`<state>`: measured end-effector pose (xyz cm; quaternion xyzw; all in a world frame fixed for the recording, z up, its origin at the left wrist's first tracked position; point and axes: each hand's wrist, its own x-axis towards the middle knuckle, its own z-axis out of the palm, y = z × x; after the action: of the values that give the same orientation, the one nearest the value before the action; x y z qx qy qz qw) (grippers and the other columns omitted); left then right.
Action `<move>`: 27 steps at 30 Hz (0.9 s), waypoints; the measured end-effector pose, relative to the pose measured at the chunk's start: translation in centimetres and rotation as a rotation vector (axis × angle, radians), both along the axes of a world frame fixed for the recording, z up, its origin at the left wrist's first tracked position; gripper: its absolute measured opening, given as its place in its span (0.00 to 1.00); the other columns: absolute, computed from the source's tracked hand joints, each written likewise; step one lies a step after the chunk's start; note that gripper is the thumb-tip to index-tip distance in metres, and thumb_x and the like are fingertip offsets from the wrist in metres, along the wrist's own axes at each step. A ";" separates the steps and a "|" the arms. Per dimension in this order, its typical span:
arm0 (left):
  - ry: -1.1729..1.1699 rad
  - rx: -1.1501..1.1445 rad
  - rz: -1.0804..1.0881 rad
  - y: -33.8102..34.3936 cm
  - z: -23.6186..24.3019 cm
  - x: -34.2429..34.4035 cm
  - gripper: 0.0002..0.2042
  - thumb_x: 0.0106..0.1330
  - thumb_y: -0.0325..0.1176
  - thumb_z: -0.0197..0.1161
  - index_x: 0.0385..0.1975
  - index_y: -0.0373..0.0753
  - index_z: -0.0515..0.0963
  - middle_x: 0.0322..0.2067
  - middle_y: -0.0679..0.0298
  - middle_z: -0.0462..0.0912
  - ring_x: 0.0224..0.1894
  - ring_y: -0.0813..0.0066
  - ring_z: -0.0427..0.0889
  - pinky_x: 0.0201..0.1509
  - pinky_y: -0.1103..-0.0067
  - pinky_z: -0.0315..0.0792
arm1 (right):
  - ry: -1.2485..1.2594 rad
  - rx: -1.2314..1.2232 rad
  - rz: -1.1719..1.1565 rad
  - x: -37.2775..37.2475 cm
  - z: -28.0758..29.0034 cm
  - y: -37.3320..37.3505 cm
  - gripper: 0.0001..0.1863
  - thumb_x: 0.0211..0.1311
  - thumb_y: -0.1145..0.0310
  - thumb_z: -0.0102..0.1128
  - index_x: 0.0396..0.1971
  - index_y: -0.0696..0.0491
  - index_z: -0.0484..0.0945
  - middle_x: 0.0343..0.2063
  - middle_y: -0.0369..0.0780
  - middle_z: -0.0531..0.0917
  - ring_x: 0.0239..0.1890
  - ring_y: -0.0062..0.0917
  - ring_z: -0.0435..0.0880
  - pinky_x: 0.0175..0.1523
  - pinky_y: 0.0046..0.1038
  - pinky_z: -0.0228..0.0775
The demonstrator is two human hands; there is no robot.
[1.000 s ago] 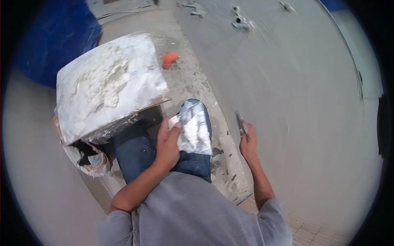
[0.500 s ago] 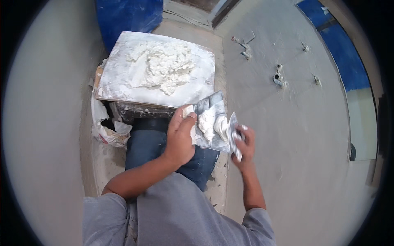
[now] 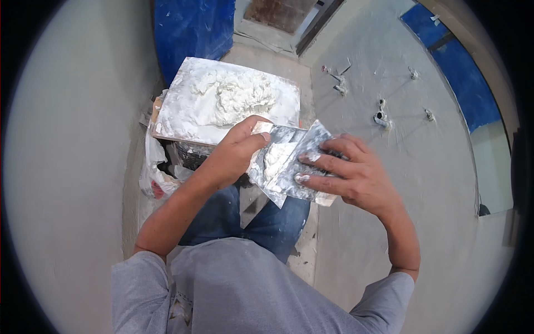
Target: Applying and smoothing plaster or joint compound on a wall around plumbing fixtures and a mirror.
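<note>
My left hand (image 3: 236,151) is closed round the edge of a flat metal putty scraper (image 3: 286,134), thumb on top. White putty (image 3: 275,157) lies on that blade. From the right, my right hand (image 3: 361,177) grips a second flat metal scraper (image 3: 290,179), its fingers spread over the upper face and smeared with white. This second blade overlaps the first, and its edge lies beside the putty. Beyond my hands, a white-coated board (image 3: 173,119) carries a large mound of putty (image 3: 242,96).
A torn bag (image 3: 153,172) sits under the board's left side. A blue panel (image 3: 192,36) stands behind it. Pipe stubs (image 3: 381,118) stick out of the grey plastered wall (image 3: 361,250) on the right. Another plain wall (image 3: 72,167) rises on the left.
The right scraper has moved left and now lies over the left one, with my right hand spread across it. The putty patch on the left blade looks smaller. My view has shifted slightly.
</note>
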<state>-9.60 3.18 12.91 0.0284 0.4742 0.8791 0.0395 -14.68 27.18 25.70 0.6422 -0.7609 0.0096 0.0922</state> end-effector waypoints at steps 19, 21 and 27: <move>0.231 -0.278 0.492 -0.1 2.7 -3.3 0.14 0.74 0.30 0.53 0.55 0.32 0.74 0.44 0.60 0.82 0.46 0.76 0.80 0.52 0.79 0.73 | -0.147 -0.152 -0.104 -2.8 1.0 2.7 0.24 0.47 0.80 0.65 0.46 0.44 0.87 0.51 0.31 0.86 0.48 0.32 0.79 0.53 0.34 0.73; 0.223 -0.198 0.520 -1.0 4.3 -3.1 0.15 0.74 0.30 0.54 0.56 0.32 0.74 0.46 0.59 0.82 0.47 0.74 0.81 0.53 0.78 0.75 | -0.369 -0.409 -0.129 -4.7 -1.1 6.1 0.21 0.52 0.79 0.62 0.47 0.47 0.87 0.50 0.35 0.87 0.47 0.29 0.79 0.55 0.32 0.72; 0.042 0.041 0.360 3.1 3.5 -0.7 0.19 0.76 0.30 0.48 0.63 0.30 0.66 0.53 0.52 0.79 0.55 0.68 0.81 0.58 0.72 0.76 | -1.512 -1.627 -0.298 -4.4 -18.2 13.9 0.18 0.67 0.78 0.55 0.57 0.60 0.76 0.50 0.41 0.84 0.49 0.27 0.85 0.54 0.31 0.77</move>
<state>-10.35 6.32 16.37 -0.0377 0.4545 0.8806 -0.1289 -19.06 41.07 7.47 0.1223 -0.4577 0.8806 -0.0011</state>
